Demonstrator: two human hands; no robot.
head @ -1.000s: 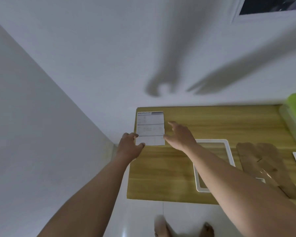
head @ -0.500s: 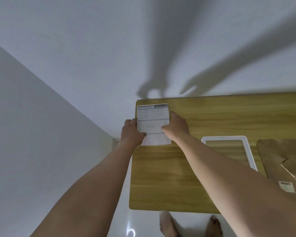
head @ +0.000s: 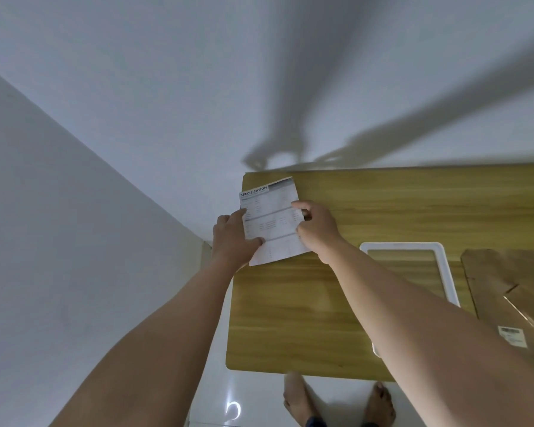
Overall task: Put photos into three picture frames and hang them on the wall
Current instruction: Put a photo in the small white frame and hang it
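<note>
Sheet point(head: 270, 217) now pinched at both edges, left hand point(head: 233, 238) and right hand point(head: 316, 229) fingers curled, turned askew over table point(head: 290, 318) corner; frame point(head: 401, 245) lies empty nearby, likely awaiting photo.

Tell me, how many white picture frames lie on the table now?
1. The white picture frame lies flat on the wooden table, right of the held paper sheet; an arm covers its near corner. Others may be out of view.

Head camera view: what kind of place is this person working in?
Likely a room at home: a wooden table set in a corner of plain white walls, a glossy white floor, and the person's bare feet.
</note>
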